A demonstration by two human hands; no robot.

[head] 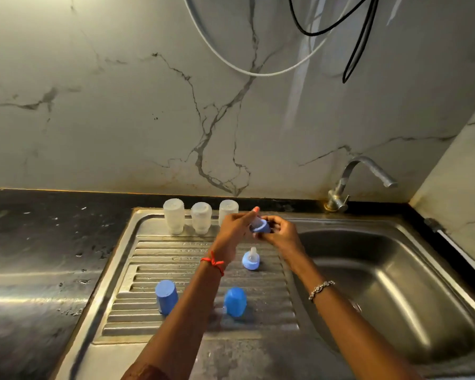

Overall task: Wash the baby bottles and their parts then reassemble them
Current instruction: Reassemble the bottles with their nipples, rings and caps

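At the far left we see the dark tabletop, a wide stretch of stone that ends at the raised rim of the steel drainboard. Along the drainboard's back edge, close under the marble wall, three clear bottles stand neck down in a row: the left bottle, the middle bottle and the right bottle, with narrow gaps between them. Nearer the front edge a first blue cap stands on the ribs left of the left forearm. A second blue cap stands right of it, with a small clear part at its foot, too blurred for us to name. Between the forearms a loose collar, teat up, sits apart from everything. Above it the left hand is raised just in front of the right bottle, its fingers pinching the clear teat of the held collar. The right hand meets it, fingers curled round that collar from the right. The forearms converge from the bottom edge. To the right the sink basin lies open and deep, the tap at its back corner and the side wall close beyond.
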